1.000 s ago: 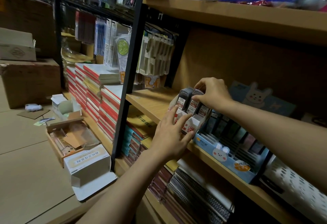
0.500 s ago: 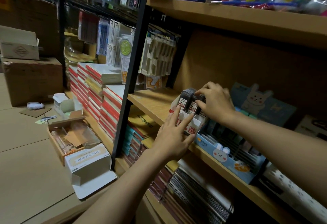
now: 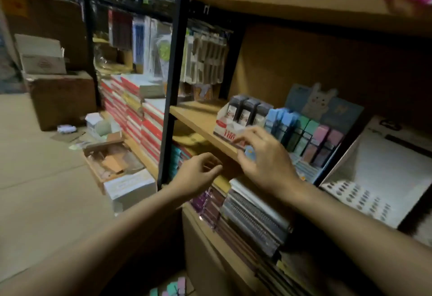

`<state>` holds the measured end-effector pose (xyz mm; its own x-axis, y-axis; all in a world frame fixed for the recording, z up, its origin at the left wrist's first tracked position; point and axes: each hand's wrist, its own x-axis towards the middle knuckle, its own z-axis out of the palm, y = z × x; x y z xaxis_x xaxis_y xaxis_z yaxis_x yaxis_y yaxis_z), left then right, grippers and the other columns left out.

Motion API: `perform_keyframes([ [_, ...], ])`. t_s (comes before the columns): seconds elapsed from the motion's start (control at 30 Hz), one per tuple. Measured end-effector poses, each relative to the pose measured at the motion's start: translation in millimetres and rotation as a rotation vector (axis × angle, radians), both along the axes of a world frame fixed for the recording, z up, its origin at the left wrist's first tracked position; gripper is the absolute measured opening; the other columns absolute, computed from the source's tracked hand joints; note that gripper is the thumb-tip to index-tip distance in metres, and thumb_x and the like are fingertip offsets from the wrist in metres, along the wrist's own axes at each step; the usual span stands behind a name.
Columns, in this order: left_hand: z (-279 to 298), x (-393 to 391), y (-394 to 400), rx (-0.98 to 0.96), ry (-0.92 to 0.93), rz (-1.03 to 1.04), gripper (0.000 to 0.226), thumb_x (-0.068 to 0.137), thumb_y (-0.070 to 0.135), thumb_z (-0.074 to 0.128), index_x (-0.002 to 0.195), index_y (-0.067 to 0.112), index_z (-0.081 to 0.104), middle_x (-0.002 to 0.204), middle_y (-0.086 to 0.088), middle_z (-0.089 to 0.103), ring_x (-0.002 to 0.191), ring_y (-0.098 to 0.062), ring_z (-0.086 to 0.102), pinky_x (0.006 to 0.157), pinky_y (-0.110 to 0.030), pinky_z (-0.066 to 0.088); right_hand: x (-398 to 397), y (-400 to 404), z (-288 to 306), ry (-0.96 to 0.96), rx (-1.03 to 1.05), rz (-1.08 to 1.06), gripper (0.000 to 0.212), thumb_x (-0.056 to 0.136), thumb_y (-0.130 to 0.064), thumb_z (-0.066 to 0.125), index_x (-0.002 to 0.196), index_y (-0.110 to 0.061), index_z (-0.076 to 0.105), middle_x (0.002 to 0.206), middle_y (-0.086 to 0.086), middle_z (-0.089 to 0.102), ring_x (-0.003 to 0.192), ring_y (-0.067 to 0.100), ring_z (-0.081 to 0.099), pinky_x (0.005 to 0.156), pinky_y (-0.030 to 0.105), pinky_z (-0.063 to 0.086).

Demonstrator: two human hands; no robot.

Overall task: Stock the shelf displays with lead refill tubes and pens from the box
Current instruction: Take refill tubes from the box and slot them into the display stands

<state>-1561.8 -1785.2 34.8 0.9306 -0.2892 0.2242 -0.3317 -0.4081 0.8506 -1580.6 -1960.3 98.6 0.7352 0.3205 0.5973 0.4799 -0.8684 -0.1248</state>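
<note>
Restocking looks between loads: 3 dark lead refill tubes (image 3: 247, 113) stand in the white display box (image 3: 225, 129) on the shelf (image 3: 198, 118), both hands just in front, left hand (image 3: 198, 174) and right hand (image 3: 264, 157) loosely curled, holding nothing, so next comes fetching more stock.

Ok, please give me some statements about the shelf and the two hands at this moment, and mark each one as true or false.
1. The dark lead refill tubes stand upright in the white and red display box. True.
2. The left hand grips a refill tube. False: it holds nothing, fingers loosely curled, off the shelf.
3. The pastel display with the bunny card stands to the right of the white and red display box. True.
4. The right hand reaches up to the top shelf. False: it is in front of the middle shelf, by the displays.
</note>
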Motion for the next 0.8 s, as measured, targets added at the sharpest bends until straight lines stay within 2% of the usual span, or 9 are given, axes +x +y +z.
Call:
perform_keyframes([
  [0.07,-32,-17,13,-0.020,0.205,-0.018,0.014,0.093,0.019,0.063,0.098,0.007,0.066,0.094,-0.008,0.070,0.084,-0.017,0.065,0.080,-0.038,0.054,-23,9,-40,0.188,0.031,0.107,0.011,0.087,-0.021,0.063,0.096,-0.026,0.065,0.096,-0.013,0.057,0.085,0.001,0.054,0.074,0.019,0.048],
  [0.17,-92,-54,37,0.052,0.440,0.012,0.011,0.090,0.015,0.066,0.079,0.014,0.065,0.074,0.003,0.066,0.062,0.000,0.061,0.060,-0.015,0.048,-53,21,-104,0.427,-0.050,0.164,0.008,0.086,-0.021,0.064,0.090,-0.024,0.070,0.087,-0.011,0.061,0.077,0.001,0.056,0.066,0.018,0.047],
  [0.23,-132,-84,47,0.083,0.599,0.118,0.016,0.090,0.017,0.067,0.074,0.019,0.065,0.068,0.006,0.064,0.055,0.001,0.058,0.052,-0.012,0.045,-68,27,-144,0.601,-0.091,0.179,0.009,0.088,-0.020,0.065,0.093,-0.025,0.070,0.088,-0.013,0.062,0.077,-0.002,0.056,0.067,0.014,0.047],
  [0.4,-223,-145,44,-0.261,0.969,0.492,0.014,0.096,0.010,0.058,0.082,0.011,0.060,0.077,-0.006,0.060,0.064,-0.012,0.055,0.058,-0.024,0.045,-80,40,-232,0.944,-0.082,0.121,0.013,0.089,-0.018,0.064,0.098,-0.021,0.072,0.096,-0.005,0.070,0.089,0.008,0.064,0.076,0.023,0.053],
  [0.5,-262,-168,36,-0.443,1.056,0.744,0.008,0.097,0.010,0.055,0.093,0.007,0.061,0.087,-0.010,0.059,0.069,-0.016,0.052,0.061,-0.027,0.045,-82,46,-281,1.102,-0.036,0.006,0.017,0.088,-0.015,0.066,0.104,-0.018,0.071,0.100,-0.001,0.068,0.090,0.011,0.063,0.078,0.024,0.052],
  [0.6,-292,-182,30,-0.461,1.088,0.945,0.009,0.094,0.012,0.059,0.102,0.008,0.060,0.092,-0.009,0.060,0.070,-0.017,0.055,0.056,-0.027,0.046,-82,44,-318,1.239,-0.019,-0.052,0.017,0.087,-0.013,0.069,0.104,-0.016,0.068,0.102,0.000,0.065,0.088,0.010,0.059,0.074,0.020,0.046],
  [0.67,-305,-182,30,-0.368,1.027,1.038,0.017,0.091,0.012,0.064,0.107,0.012,0.059,0.091,-0.002,0.060,0.072,-0.013,0.057,0.053,-0.023,0.044,-80,42,-337,1.300,-0.016,-0.076,0.020,0.085,-0.013,0.073,0.102,-0.019,0.065,0.104,0.001,0.065,0.089,0.011,0.059,0.072,0.018,0.044],
  [0.73,-315,-174,31,-0.216,0.961,1.069,0.030,0.088,0.012,0.067,0.117,0.013,0.058,0.105,-0.002,0.062,0.081,-0.011,0.057,0.052,-0.017,0.039,-76,41,-352,1.334,-0.005,-0.094,0.024,0.083,-0.015,0.075,0.104,-0.018,0.064,0.103,0.001,0.065,0.089,0.011,0.060,0.070,0.017,0.045],
  [0.8,-326,-164,33,-0.049,0.929,1.049,0.038,0.087,0.015,0.070,0.122,0.013,0.056,0.120,-0.007,0.059,0.097,-0.015,0.057,0.063,-0.019,0.048,-71,44,-363,1.350,0.037,-0.112,0.029,0.083,-0.015,0.076,0.110,-0.016,0.064,0.095,-0.002,0.064,0.081,0.008,0.060,0.064,0.013,0.045],
])
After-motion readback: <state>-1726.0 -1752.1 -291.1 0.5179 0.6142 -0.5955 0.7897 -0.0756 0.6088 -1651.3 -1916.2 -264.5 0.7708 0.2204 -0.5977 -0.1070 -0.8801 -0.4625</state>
